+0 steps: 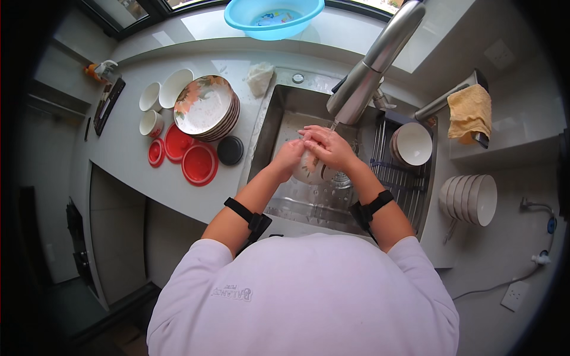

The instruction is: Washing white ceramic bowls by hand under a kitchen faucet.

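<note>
Over the stainless steel sink (303,207), my left hand (290,156) and my right hand (328,147) meet at a white bowl with an orange flower pattern (311,171). The fingers of both hands come together at its upper side, and my right hand covers part of it. My left hand grips the bowl's left side; whether anything else is between the fingers is hidden. A thin stream of water runs from the metal faucet (356,91) just above my right hand. Beside the hands, at the right of the basin, a metal drying rack (401,182) holds white bowls (414,143).
Left of the sink stand stacked floral plates (202,107), white containers (150,97), red lids (199,163) and a black lid (230,150). A crumpled whitish cloth or bag (260,78) lies behind. More bowls (483,200), a yellow cloth (470,111) and a blue basin (274,31) surround the sink.
</note>
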The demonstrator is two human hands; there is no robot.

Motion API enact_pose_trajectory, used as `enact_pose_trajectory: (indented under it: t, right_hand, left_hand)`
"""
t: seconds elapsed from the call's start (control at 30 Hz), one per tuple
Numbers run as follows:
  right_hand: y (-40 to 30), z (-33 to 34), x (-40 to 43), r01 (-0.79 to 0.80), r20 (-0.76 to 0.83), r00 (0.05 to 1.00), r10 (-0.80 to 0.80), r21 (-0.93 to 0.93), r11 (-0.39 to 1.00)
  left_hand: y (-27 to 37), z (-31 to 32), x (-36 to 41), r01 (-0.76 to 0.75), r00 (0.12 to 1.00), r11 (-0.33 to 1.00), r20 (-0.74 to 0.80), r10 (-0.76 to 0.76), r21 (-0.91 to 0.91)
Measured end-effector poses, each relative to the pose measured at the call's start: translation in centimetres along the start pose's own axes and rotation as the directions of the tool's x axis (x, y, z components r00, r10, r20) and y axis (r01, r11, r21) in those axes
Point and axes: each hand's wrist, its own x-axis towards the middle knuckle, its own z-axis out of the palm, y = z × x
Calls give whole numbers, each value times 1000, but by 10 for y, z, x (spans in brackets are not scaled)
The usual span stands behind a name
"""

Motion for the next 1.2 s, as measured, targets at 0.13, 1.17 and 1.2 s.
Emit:
enact_pose_trajectory:
  t: [0.13,1.17,1.2]
  right_hand:
    - [-4,-5,9,112,64,993,-103,-168,979]
    - [43,-2,-6,-439,-351,656,668,543,716]
    - [40,0,-5,-519,-425,615,664,416,747]
  left_hand:
    - [-4,-2,-6,52,999,998,13,-51,-40]
    - [18,36,15,-391,735,296,102,671,871]
    - [16,41,9,-355,734,226,120,668,907]
